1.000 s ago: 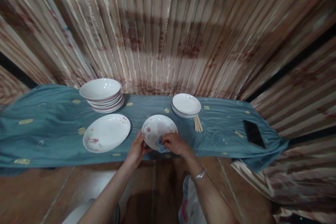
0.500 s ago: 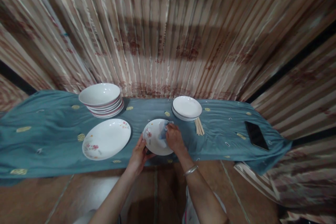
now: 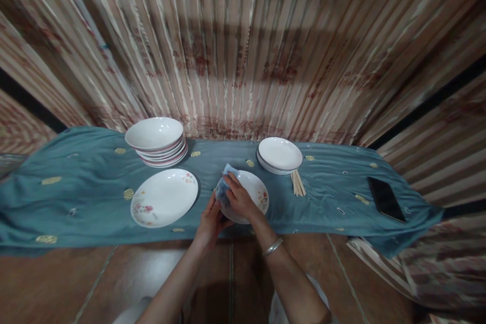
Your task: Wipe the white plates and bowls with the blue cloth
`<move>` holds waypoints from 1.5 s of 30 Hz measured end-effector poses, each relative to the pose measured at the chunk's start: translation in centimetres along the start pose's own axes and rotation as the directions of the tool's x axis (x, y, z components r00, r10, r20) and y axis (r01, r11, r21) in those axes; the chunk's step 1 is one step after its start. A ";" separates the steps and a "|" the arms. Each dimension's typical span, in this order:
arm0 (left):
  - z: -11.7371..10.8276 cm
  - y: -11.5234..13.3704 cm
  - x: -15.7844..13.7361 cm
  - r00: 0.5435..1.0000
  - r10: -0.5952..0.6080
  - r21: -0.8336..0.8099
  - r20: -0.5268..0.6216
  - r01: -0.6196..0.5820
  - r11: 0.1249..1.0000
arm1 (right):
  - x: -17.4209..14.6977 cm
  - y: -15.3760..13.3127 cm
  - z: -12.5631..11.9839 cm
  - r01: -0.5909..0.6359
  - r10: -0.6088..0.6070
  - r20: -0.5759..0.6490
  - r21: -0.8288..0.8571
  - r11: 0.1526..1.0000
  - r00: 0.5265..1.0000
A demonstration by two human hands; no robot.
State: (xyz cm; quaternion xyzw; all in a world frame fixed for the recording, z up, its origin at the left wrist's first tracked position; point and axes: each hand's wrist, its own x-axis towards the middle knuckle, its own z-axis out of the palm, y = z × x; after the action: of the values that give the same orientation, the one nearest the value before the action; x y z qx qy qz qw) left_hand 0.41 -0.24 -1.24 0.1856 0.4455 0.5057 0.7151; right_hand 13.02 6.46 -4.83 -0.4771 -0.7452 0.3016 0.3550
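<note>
A round white plate (image 3: pixel 250 187) with small flowers near its rim is in front of me, over the near part of the table. My left hand (image 3: pixel 211 220) grips its left edge, thumb on the rim and fingers beneath. Against the plate's upper left part, my right hand (image 3: pixel 239 196) presses a blue cloth (image 3: pixel 229 171), its fingers closed over it. To the left lies a larger oval plate (image 3: pixel 165 200) with pink and orange flowers. My right wrist carries a silver bangle.
A stack of bowls and plates (image 3: pixel 161 149) stands back left. Several white plates (image 3: pixel 280 154) are piled back right, with chopsticks (image 3: pixel 298 184) partly beneath them. A black phone (image 3: pixel 385 198) lies far right on the green tablecloth (image 3: pixel 330 177). Pleated curtains (image 3: pixel 243 61) hang behind.
My right hand has swept the cloth from the plate's right side to its left. The flowers on the plate now show at the right, so it has turned. The view has shifted slightly.
</note>
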 end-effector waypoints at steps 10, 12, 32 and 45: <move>0.2 -0.2 0.0 0.997 0.008 -0.013 -0.075 -0.009 1.000 | -0.4 -2.5 -0.7 0.164 -0.170 0.057 0.085 0.983 0.984; 0.1 -0.2 0.0 0.998 0.024 -0.002 -0.066 -0.024 1.000 | -0.4 -2.4 -0.7 0.159 -0.162 0.033 0.067 0.985 0.986; 0.3 -0.4 0.1 0.995 0.101 0.064 -0.013 -0.099 0.993 | -1.5 1.7 -1.3 -0.215 0.166 -0.296 -0.143 0.966 0.941; 0.4 -0.5 0.2 0.995 0.098 0.045 -0.027 -0.097 0.994 | -2.4 -1.8 -0.4 0.044 -0.041 -0.022 0.159 0.986 0.999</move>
State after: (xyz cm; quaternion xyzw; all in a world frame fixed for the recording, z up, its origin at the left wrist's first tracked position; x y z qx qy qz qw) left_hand 1.01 -0.20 -1.46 0.2150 0.4572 0.5329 0.6788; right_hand 13.13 3.62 -3.74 -0.4341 -0.7252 0.3484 0.4053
